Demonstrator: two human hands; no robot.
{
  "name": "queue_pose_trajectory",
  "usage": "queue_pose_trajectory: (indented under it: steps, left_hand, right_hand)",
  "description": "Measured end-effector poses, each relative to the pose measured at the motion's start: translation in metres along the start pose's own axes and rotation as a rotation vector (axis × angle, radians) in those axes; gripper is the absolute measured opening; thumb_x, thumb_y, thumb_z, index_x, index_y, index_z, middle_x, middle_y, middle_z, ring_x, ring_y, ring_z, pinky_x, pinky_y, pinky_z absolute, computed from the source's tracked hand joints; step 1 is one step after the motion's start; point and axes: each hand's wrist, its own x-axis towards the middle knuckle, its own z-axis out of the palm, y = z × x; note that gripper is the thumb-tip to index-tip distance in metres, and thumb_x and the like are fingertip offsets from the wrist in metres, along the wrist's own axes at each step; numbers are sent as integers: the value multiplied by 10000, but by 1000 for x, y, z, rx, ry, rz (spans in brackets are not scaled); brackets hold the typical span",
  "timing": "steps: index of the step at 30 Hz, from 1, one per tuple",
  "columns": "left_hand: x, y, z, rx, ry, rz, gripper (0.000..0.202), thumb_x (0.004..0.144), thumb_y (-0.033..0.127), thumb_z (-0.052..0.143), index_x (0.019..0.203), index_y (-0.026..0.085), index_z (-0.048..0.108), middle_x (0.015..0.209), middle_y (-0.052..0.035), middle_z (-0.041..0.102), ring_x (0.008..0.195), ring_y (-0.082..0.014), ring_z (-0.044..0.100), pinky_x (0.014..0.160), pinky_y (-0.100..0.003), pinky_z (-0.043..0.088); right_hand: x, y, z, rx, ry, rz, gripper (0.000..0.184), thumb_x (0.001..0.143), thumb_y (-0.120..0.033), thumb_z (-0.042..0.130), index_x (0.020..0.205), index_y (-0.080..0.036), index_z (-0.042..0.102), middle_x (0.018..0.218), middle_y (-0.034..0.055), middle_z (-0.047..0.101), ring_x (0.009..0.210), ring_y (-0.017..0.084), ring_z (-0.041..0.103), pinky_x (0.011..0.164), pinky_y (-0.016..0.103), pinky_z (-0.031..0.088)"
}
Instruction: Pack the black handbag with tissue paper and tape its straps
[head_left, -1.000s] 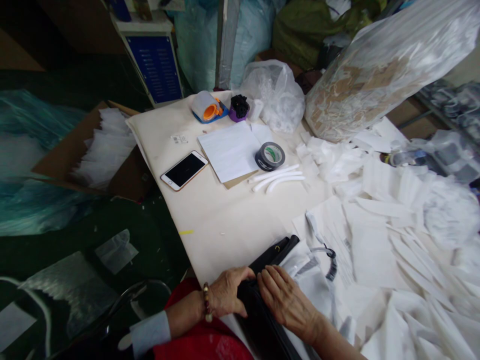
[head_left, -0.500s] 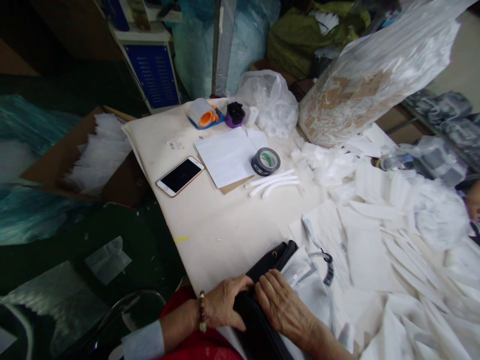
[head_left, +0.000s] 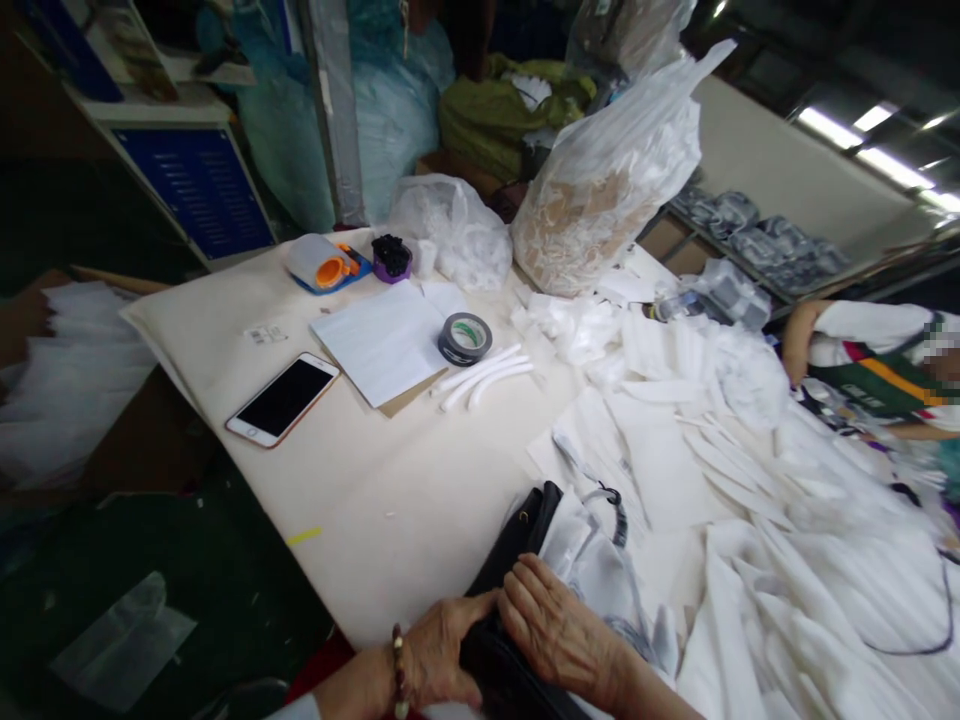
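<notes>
A black bag (head_left: 504, 678) with a small gold-coloured mark near its far end lies at the table's front edge. Around its near left side my left hand (head_left: 442, 648), with a beaded bracelet at the wrist, is closed. My right hand (head_left: 551, 622) grips the bag's top edge from the right, knuckles up, its fingertips hidden. The two hands meet over the bag. Against its right side rests a pale grey-white wrapped bundle (head_left: 589, 550). A black coiled cord (head_left: 619, 515) lies just beyond that bundle.
On the pale table (head_left: 360, 500) lie a phone (head_left: 283, 399), paper sheets (head_left: 382, 340), a tape roll (head_left: 465, 339), white tubes (head_left: 487, 378) and a tape dispenser (head_left: 322, 265). White sheeting (head_left: 825, 560) covers the right. A tall plastic sack (head_left: 600, 190) stands behind. Another person (head_left: 877, 350) is at far right.
The view has swung up and to the right, bringing another person and ceiling lights into sight. Both hands stay on the black bag, with the left hand slightly closer to the right.
</notes>
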Motion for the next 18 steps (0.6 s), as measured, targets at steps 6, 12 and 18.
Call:
queue_pose_trajectory:
  steps: [6, 12, 18]
  left_hand:
    - [11, 46, -43, 169, -191, 31, 418, 594, 273, 676, 983, 179, 555, 877, 13, 599, 758, -177, 550, 717, -238, 433]
    - [46, 55, -85, -31, -235, -278, 443, 679, 327, 608, 1082, 144, 582, 1056, -15, 628, 986, -206, 554, 842, -250, 437]
    - [129, 19, -47, 180, 209, -482, 321, 810, 267, 516, 1065, 73, 541, 1068, -134, 596, 1029, -231, 527, 924, -387, 375]
  right_hand:
    - [-2, 3, -18, -31, 131, 118, 357, 869, -75, 241, 964, -72, 585, 905, 129, 651, 906, 235, 583, 882, 441, 445]
    - [3, -8, -18, -61, 193, 180, 425, 887, -81, 179, 920, -86, 603, 893, 102, 668, 896, 228, 592, 842, 405, 466]
    - [4, -6, -19, -54, 238, 206, 441, 895, -104, 177, 871, -109, 617, 852, 76, 679, 853, 210, 602, 831, 379, 463]
